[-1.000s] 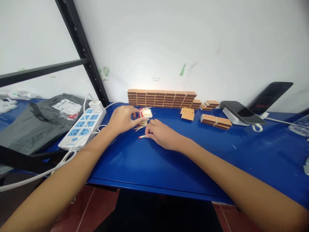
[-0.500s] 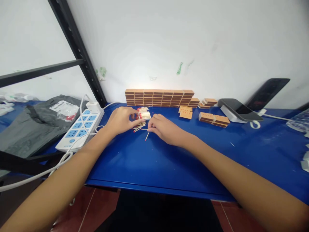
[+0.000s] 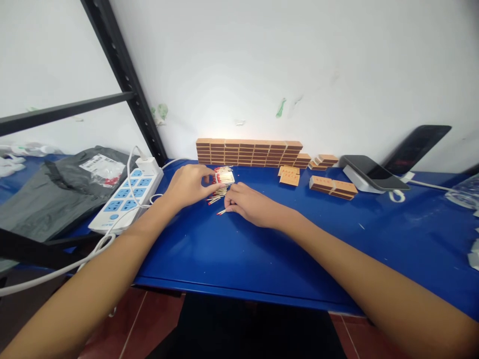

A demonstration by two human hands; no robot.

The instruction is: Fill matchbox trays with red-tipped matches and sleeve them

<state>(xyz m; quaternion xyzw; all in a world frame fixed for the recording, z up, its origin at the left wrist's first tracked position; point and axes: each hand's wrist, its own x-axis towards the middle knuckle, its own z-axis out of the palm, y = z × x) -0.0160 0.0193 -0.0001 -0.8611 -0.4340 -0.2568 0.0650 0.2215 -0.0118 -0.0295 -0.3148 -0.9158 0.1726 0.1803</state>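
My left hand [image 3: 194, 183] is closed around the left end of a small matchbox tray [image 3: 229, 177] filled with red-tipped matches, thumb on the near side and fingers on the far side. Loose matches [image 3: 216, 197] lie in a pile just in front of that tray. My right hand [image 3: 243, 202] pinches at least one match [image 3: 221, 212], whose red head points left, low over the blue table. Its fingertips are partly hidden from me by the hand itself.
Matchboxes stand in a stacked row [image 3: 249, 152] along the wall. Flat orange box sleeves [image 3: 289, 176] and more matchboxes [image 3: 332, 187] lie to the right, near a phone on a stand [image 3: 370, 172]. At left are a power strip [image 3: 125, 197] and a grey plastic bag [image 3: 56, 194].
My right hand has shifted slightly down and left, and its fingers have closed on matches that lay loose on the table. My left hand stays at the tray.
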